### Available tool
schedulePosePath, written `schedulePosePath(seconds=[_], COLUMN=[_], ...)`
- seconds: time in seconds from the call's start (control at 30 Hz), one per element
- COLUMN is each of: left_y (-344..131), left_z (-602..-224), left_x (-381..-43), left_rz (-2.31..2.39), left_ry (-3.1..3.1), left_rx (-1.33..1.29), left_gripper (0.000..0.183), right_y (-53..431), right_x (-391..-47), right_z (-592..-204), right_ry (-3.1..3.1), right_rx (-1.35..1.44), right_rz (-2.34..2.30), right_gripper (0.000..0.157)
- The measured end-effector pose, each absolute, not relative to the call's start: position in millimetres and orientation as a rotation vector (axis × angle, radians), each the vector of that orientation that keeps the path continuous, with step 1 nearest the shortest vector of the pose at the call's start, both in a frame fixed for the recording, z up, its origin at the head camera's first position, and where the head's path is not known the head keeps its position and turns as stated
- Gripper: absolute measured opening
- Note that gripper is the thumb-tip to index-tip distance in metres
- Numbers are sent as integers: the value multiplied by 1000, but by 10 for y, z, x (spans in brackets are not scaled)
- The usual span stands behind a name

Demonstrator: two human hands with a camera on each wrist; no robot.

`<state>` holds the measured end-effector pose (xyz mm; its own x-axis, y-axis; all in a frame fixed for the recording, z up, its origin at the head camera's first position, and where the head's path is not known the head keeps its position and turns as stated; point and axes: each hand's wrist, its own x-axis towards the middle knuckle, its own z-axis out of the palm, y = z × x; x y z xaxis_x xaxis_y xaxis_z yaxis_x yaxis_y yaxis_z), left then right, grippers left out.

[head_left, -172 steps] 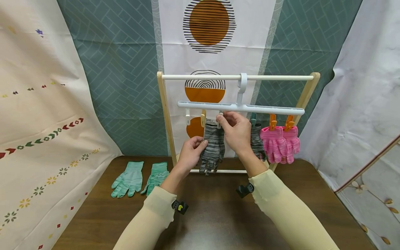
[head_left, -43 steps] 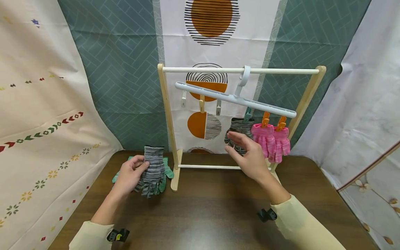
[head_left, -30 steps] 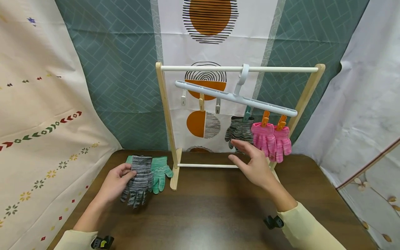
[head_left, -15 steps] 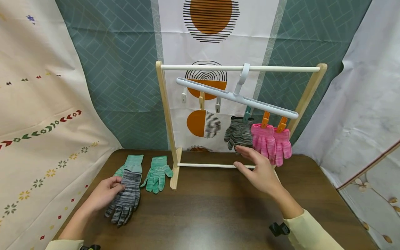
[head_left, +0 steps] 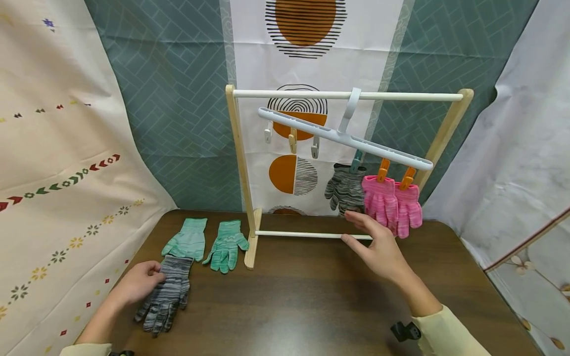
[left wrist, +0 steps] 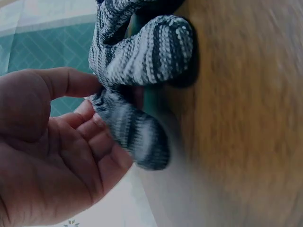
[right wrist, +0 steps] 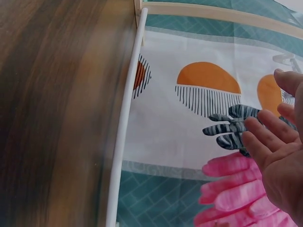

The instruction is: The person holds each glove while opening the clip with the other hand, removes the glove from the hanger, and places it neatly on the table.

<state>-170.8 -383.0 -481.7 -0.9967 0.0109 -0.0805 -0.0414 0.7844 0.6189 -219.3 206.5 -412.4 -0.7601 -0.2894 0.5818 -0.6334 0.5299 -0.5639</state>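
No text, label, brand or number can be read anywhere: not on the gloves [head_left: 166, 296], the hanger [head_left: 329, 133], the clips [head_left: 292, 141], the rack [head_left: 240, 153] or the wall cloth [head_left: 165, 99]; any marking on the wrist camera [head_left: 405, 331] is too small to make out.

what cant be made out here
Head view: lower part of one mint glove, under the loose gray glove.
Left wrist view: part of the loose gray glove, cut off by the top edge.
Right wrist view: cuff of the hanging gray glove, behind the right hand.
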Motion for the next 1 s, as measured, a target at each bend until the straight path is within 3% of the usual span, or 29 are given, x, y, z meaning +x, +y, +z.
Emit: schedulePosePath(seconds=[0.1,0.3,0.7,1.0], left_y=[-3882,-3920,-3982,-3903], left_z=[-4837,-4870,-4864,-4675], left_x=[-1714,-1702,-1709,-1688], left_rz=[936,847,776,820], left_ry=[2920,2955,2947,2995], left_rx=[-53,-73,-169,-202], left_gripper=[23,16,22,54], right_y=[2095,2136,2178,2207], right_x=[-2194,-2181,-2153,-2117], right_z=[-4131,-4132,-4108,-4035], right_ry=[-2369,-2392,-2380,-2370], right_rx=[740,715,701,686], right_rz=[1092,1065,1072,1053], right_gripper=[56,57,57,58])
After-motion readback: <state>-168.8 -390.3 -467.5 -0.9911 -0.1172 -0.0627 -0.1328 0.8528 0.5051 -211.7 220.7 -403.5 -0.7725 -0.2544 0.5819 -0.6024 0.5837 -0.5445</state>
